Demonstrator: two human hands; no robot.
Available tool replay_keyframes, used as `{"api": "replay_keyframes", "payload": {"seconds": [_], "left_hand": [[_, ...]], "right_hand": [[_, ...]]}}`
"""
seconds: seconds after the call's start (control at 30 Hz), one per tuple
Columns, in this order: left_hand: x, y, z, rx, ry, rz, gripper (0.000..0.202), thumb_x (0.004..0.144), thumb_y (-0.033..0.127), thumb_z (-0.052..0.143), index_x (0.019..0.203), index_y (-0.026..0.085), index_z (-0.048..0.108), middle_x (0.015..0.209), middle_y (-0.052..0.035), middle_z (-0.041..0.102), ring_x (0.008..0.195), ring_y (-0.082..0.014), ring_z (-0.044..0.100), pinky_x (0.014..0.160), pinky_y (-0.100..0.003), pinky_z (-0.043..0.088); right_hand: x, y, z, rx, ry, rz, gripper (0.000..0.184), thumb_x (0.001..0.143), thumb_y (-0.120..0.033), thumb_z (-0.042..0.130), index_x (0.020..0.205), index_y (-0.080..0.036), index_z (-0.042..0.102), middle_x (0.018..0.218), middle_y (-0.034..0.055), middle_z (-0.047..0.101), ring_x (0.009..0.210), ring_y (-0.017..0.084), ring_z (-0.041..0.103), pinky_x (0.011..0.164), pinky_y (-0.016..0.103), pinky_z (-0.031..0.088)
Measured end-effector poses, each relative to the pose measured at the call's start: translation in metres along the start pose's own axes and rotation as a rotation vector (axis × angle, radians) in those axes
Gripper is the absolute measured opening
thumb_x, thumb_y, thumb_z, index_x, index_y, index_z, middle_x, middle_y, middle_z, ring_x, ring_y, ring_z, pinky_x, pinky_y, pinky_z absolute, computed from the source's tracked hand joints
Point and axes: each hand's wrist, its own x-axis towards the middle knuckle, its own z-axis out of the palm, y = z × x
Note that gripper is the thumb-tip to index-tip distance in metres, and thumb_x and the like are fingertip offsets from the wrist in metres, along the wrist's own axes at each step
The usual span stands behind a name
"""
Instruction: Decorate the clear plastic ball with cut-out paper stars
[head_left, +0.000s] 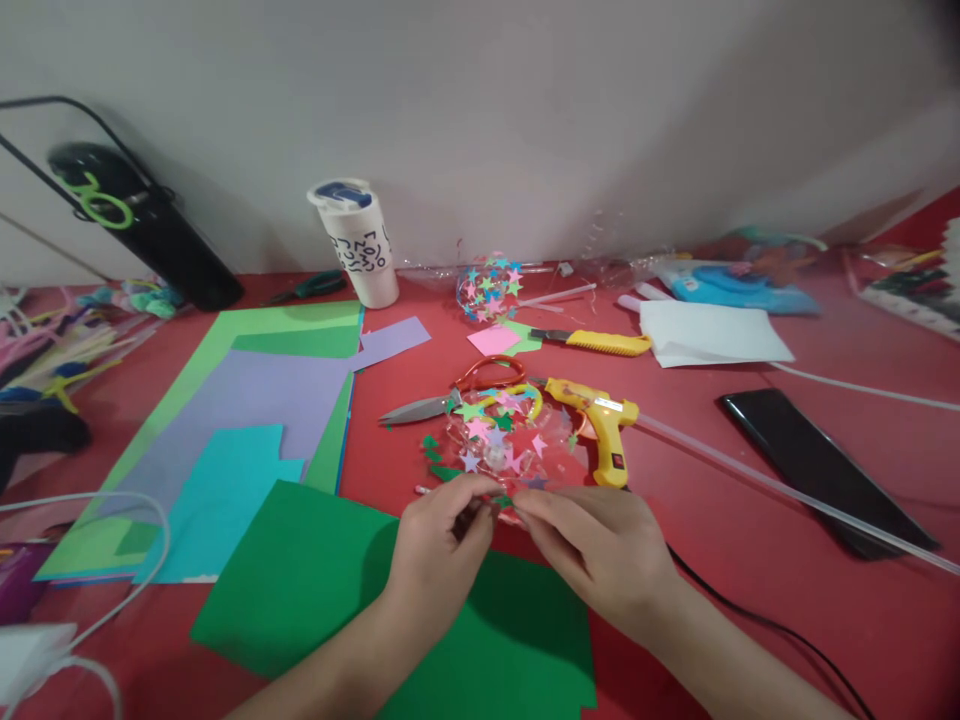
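My left hand point(441, 528) and my right hand point(604, 545) meet fingertip to fingertip in front of a clear plastic piece point(559, 460) dotted with paper stars in pink, green and lilac. Between the pinched fingers shows a small green paper piece point(505, 501); its shape is mostly hidden. Under both wrists lies a sheet of green paper point(315, 575). Scissors point(420, 409) with orange handles rest just behind the starred plastic. To its right is a yellow hot glue gun point(607, 430) with a long clear glue stick point(750, 485) in its back.
Coloured sheets point(289, 390) are stacked at left. A white tumbler point(360, 245) and a black bottle point(150, 220) stand by the wall. A star-covered ball point(491, 287), a yellow utility knife point(604, 343), white paper point(712, 333) and a black phone point(817, 460) lie beyond and right. A black cord point(757, 615) crosses the red table.
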Motion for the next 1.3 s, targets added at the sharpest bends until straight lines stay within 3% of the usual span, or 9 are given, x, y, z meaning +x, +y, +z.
{"api": "replay_keyframes", "payload": {"seconds": [0.47, 1.3], "left_hand": [[-0.0006, -0.0042, -0.0029, 0.172, 0.024, 0.192, 0.023, 0.079, 0.010, 0.051, 0.090, 0.019, 0.069, 0.076, -0.0016, 0.073, 0.062, -0.0123, 0.064, 0.062, -0.019, 0.048], [0.0004, -0.0040, -0.0033, 0.172, 0.011, 0.202, 0.019, 0.083, 0.015, 0.053, 0.088, 0.022, 0.070, 0.074, -0.0012, 0.072, 0.061, -0.0122, 0.063, 0.060, -0.019, 0.047]], "right_hand": [[-0.0003, 0.0021, 0.0033, 0.090, -0.008, 0.070, 0.010, 0.090, -0.012, 0.053, 0.097, -0.018, 0.057, 0.068, 0.0017, 0.071, 0.055, 0.013, 0.065, 0.054, 0.024, 0.048], [0.0070, -0.0027, 0.0020, 0.181, -0.044, 0.227, 0.009, 0.087, -0.013, 0.052, 0.088, -0.019, 0.058, 0.058, -0.0033, 0.062, 0.047, 0.010, 0.056, 0.049, 0.019, 0.042]]}}
